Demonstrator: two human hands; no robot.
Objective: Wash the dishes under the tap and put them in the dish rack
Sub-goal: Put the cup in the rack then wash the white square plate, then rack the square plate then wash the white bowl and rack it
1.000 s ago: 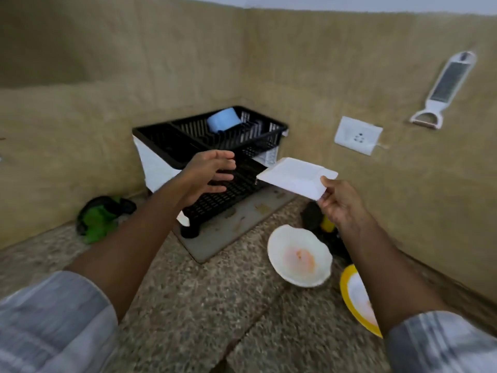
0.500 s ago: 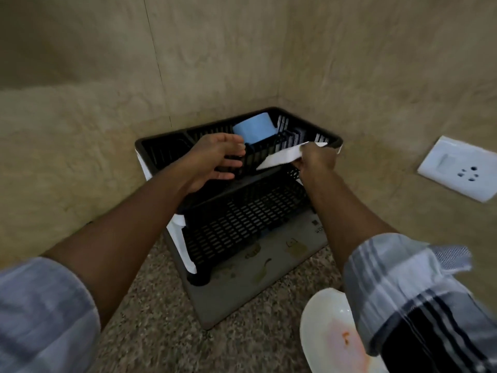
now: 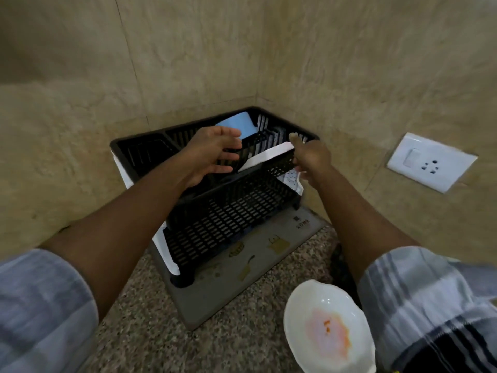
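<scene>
Right now the white square plate [image 3: 265, 158] sits tilted in the top tier of the black dish rack [image 3: 228, 211], its upper edge just left of the right hand [image 3: 309, 160]. That hand's grip looks loosened: fingers curled at the plate's edge and the rack's front wall, but I cannot tell if they touch the plate or have let go. The left hand [image 3: 212, 154] hovers w/ fingers spread, holding nothing, just left of the plate's low end, over the rack's front rail.

Step in hand, as I judge it: seating the plate. To do it well, check the lower edge has dropped into a slot between the dividers, not resting across them; the plate leans a lot, so it may slide flat. The left hand is placed well to steady it; a light nudge to stand it more upright, then release. A blue dish [image 3: 236, 125] stands beyond the left hand, towards the back wall, so keep the two apart to avoid a knock.

Near the right elbow, on the granite desk [image 3: 150, 332], a white scalloped dish [image 3: 328, 329] w/ an orange stain is unwashed, so it is likely next. The rack stands on a grey mat [image 3: 255, 267].
</scene>
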